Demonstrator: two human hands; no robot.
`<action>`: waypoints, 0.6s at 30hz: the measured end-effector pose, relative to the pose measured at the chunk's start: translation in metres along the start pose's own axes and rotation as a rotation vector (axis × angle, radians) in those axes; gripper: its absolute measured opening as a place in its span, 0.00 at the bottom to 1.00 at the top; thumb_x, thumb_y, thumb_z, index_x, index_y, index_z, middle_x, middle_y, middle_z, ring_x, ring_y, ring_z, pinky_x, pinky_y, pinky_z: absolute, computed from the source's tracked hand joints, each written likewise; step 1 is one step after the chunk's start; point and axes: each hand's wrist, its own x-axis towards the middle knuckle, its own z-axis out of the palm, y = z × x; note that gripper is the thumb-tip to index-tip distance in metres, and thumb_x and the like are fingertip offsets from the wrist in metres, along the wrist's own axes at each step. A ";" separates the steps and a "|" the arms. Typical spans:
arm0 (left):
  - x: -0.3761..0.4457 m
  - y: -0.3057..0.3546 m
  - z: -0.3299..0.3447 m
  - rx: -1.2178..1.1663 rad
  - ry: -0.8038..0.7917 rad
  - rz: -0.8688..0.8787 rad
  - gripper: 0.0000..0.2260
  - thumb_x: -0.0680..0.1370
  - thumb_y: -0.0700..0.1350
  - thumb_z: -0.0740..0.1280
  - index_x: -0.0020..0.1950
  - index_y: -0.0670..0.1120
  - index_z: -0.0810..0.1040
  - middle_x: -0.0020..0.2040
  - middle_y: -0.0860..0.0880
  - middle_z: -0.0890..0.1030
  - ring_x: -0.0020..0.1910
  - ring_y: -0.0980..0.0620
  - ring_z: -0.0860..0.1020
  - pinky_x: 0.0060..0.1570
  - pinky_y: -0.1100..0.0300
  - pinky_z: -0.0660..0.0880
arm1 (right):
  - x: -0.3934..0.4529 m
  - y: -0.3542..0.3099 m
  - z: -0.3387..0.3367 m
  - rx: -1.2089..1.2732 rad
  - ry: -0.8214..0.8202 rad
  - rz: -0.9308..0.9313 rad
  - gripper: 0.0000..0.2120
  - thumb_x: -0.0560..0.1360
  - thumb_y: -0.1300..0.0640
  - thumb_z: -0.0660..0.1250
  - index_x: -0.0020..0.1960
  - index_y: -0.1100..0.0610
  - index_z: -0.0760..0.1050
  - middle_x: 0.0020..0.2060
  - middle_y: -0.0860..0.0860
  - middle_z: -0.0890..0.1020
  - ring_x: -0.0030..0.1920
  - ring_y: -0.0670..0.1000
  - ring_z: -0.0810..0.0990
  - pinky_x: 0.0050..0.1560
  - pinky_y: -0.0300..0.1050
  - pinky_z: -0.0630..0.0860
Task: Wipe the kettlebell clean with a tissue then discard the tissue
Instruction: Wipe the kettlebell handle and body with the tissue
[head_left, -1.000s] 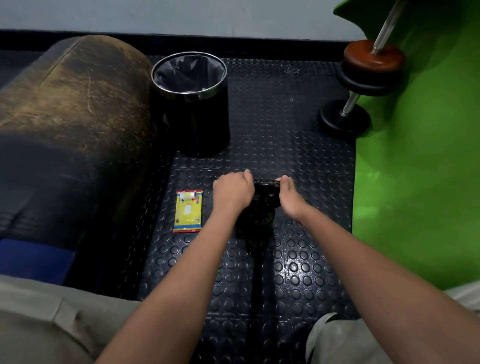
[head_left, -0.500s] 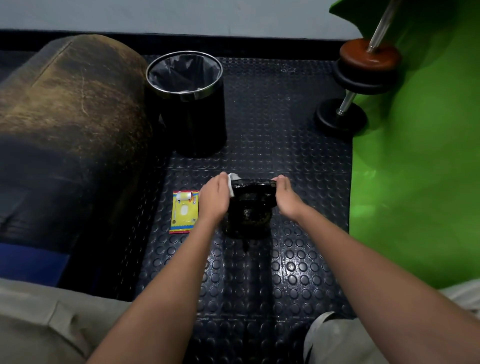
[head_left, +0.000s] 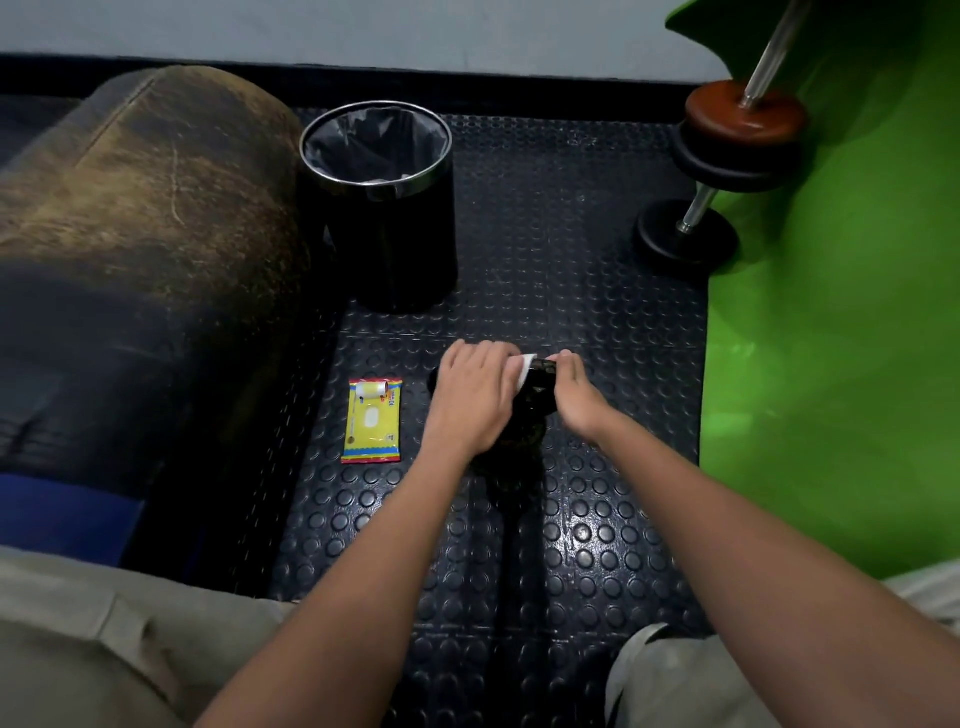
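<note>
Both hands on the kettlebell (head_left: 537, 387) on the floor mat (head_left: 571, 519) in head view: left hand (head_left: 475, 397), clutching the tissue (head_left: 527, 366), has slid from the left side across the top, right hand (head_left: 576, 397) gripping the handle — wiping underway, bin (head_left: 376, 176) drop pending.

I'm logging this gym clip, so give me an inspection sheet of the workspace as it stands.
Surface: black studded rubber mat.
Job's things: kettlebell on mat; white tissue on its top; bin behind, lined.
Clutter: yellow tissue pack left of kettlebell.
Hands: left hand presses tissue; right hand grips kettlebell.
Cables: nothing seen.
Surroundings: worn bolster left, barbell and green sheet right.
</note>
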 end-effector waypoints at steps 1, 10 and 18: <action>-0.003 -0.006 -0.001 -0.057 0.025 -0.030 0.14 0.84 0.51 0.49 0.53 0.52 0.73 0.48 0.56 0.77 0.49 0.53 0.73 0.67 0.52 0.62 | 0.000 0.000 0.000 0.002 -0.003 0.005 0.24 0.83 0.42 0.38 0.67 0.51 0.64 0.66 0.56 0.72 0.63 0.55 0.71 0.60 0.49 0.65; 0.008 -0.031 -0.017 -0.701 -0.144 -0.770 0.18 0.82 0.49 0.51 0.40 0.43 0.73 0.44 0.45 0.77 0.49 0.44 0.73 0.46 0.51 0.66 | -0.002 -0.001 -0.001 0.008 -0.035 0.042 0.25 0.82 0.39 0.37 0.71 0.48 0.61 0.72 0.56 0.66 0.65 0.58 0.70 0.64 0.57 0.66; 0.029 0.011 -0.011 0.240 -0.268 -0.190 0.24 0.83 0.51 0.46 0.50 0.43 0.80 0.49 0.42 0.83 0.49 0.39 0.80 0.51 0.50 0.71 | 0.000 0.000 0.001 -0.018 0.003 0.008 0.24 0.84 0.43 0.38 0.70 0.51 0.63 0.70 0.56 0.69 0.68 0.57 0.69 0.63 0.49 0.63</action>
